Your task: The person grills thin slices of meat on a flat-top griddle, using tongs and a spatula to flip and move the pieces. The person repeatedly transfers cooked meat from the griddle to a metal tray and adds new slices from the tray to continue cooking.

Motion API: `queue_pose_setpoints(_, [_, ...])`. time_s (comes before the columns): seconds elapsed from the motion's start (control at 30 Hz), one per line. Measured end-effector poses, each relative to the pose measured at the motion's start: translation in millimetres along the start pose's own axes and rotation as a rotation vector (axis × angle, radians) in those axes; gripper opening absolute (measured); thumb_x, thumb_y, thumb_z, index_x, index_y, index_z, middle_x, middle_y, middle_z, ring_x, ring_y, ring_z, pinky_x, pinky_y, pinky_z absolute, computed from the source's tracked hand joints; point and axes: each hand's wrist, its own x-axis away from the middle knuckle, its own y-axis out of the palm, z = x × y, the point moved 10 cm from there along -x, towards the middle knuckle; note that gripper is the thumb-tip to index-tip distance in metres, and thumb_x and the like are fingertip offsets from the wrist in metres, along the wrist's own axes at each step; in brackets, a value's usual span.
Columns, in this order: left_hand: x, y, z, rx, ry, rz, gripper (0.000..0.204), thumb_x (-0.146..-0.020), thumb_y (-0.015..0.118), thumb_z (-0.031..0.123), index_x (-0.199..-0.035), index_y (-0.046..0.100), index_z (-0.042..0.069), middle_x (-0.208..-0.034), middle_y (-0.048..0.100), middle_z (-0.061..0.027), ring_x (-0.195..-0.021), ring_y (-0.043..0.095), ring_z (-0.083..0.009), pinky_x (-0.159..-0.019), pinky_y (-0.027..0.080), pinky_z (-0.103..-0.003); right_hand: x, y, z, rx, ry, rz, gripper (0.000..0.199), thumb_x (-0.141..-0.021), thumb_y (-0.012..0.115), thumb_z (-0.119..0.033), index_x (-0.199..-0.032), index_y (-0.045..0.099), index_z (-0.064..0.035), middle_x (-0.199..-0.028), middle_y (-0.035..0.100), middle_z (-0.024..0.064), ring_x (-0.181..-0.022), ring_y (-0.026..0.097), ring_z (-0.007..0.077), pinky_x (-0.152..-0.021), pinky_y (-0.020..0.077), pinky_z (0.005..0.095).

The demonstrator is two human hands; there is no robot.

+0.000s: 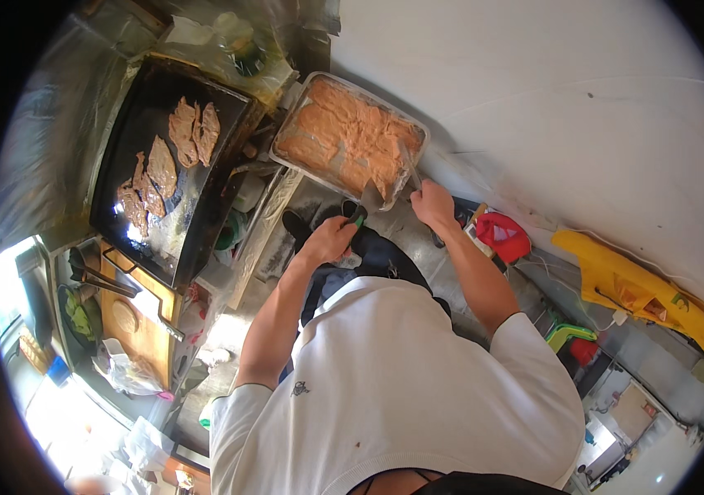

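Observation:
A metal tray (286, 124) of orange marinated meat slices (343, 132) stands in front of me. My right hand (433, 203) grips thin metal tongs (409, 167) whose tips reach into the near right part of the tray. Just below the tray's near edge, my left hand (329, 239) is closed on a green-handled spatula (360, 213), its metal blade pointing toward the tray. Both forearms come up from my white shirt.
A black griddle (125, 107) to the left carries several browned meat pieces (162, 165). A wooden board (133, 326) with tongs and a bowl of greens (80, 318) sit lower left. A red object (502, 235) and a yellow bag (640, 289) lie to the right.

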Motion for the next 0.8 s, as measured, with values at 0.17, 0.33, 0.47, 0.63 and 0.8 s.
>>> queue_pose_setpoints(0.17, [3, -4, 3, 0.075, 0.054, 0.095, 0.040, -0.101, 0.050, 0.033, -0.116, 0.061, -0.003, -0.067, 0.064, -0.0079, -0.052, 0.057, -0.0159, -0.052, 0.046, -0.033, 18, 0, 51, -0.213, 0.136, 0.006, 0.026, -0.089, 0.059, -0.023, -0.083, 0.059, 0.0022, -0.080, 0.068, 0.0258, -0.081, 0.066, 0.0485, -0.075, 0.0522, 0.0547])
queue_pose_setpoints(0.33, [4, -12, 20, 0.197, 0.106, 0.094, 0.037, -0.104, 0.050, 0.032, -0.118, 0.061, 0.000, -0.068, 0.060, -0.0054, -0.049, 0.051, -0.0121, -0.047, 0.042, -0.028, 38, -41, 21, -0.413, 0.087, -0.016, 0.026, -0.091, 0.061, -0.023, -0.083, 0.057, 0.0018, -0.075, 0.069, 0.0228, -0.071, 0.068, 0.0419, -0.067, 0.0530, 0.0494])
queue_pose_setpoints(0.47, [24, -48, 30, 0.305, 0.185, 0.177, 0.037, -0.105, 0.050, 0.033, -0.123, 0.060, 0.001, -0.068, 0.060, -0.0047, -0.049, 0.050, -0.0114, -0.047, 0.041, -0.027, 34, -84, -70, -0.488, -0.021, -0.075, 0.021, -0.094, 0.061, -0.020, -0.087, 0.060, 0.0005, -0.070, 0.069, 0.0159, -0.060, 0.069, 0.0260, -0.058, 0.0527, 0.0394])
queue_pose_setpoints(0.63, [94, -147, 19, 0.522, 0.325, 0.417, 0.039, -0.105, 0.051, 0.032, -0.128, 0.056, 0.001, -0.071, 0.062, -0.0053, -0.052, 0.054, -0.0117, -0.048, 0.043, -0.027, -5, -75, -210, -0.556, -0.301, -0.142, 0.017, -0.094, 0.060, -0.018, -0.092, 0.063, -0.0011, -0.068, 0.067, 0.0121, -0.062, 0.068, 0.0220, -0.060, 0.0512, 0.0369])
queue_pose_setpoints(0.8, [170, -278, -57, 0.655, 0.369, 0.912, 0.038, -0.104, 0.052, 0.029, -0.127, 0.057, -0.001, -0.070, 0.061, -0.0048, -0.053, 0.058, -0.0131, -0.046, 0.044, -0.028, -44, -3, -376, -0.562, -0.463, -0.354, 0.020, -0.093, 0.060, -0.021, -0.091, 0.062, -0.0012, -0.070, 0.068, 0.0141, -0.066, 0.069, 0.0290, -0.062, 0.0517, 0.0407])
